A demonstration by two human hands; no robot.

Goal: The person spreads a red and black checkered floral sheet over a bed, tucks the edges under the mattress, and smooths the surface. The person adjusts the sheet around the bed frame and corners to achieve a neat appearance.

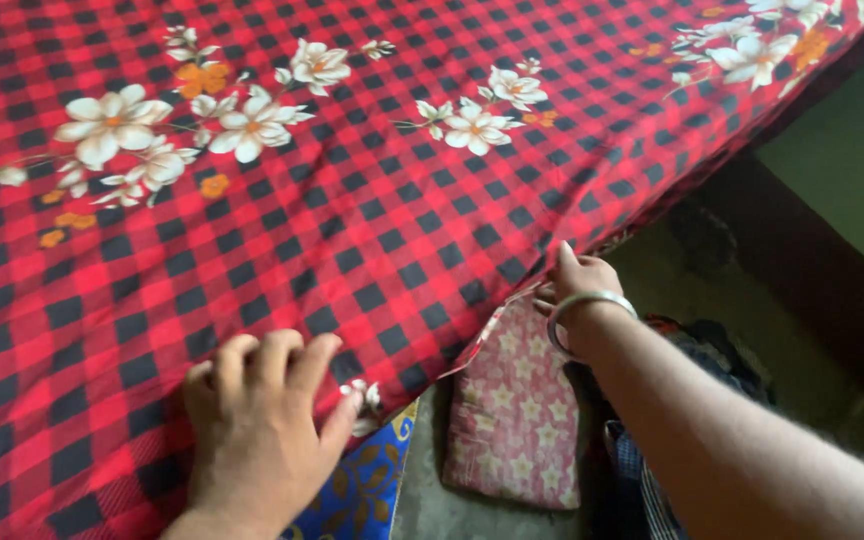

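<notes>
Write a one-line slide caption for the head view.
Left hand pressed flat on a red-and-black checked floral bedsheet, right hand gripping its edge above a pink star-patterned pillow.

bedsheet (352, 200) | red-black check, white flowers | spread flat over bed | edge hanging at right

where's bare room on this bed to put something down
The red checked sheet lies bare between the two white flower prints, above the left hand. The edge is crowded: the right hand pinches the hem, and a pink star-print cushion with clothes fills the floor below.
</notes>
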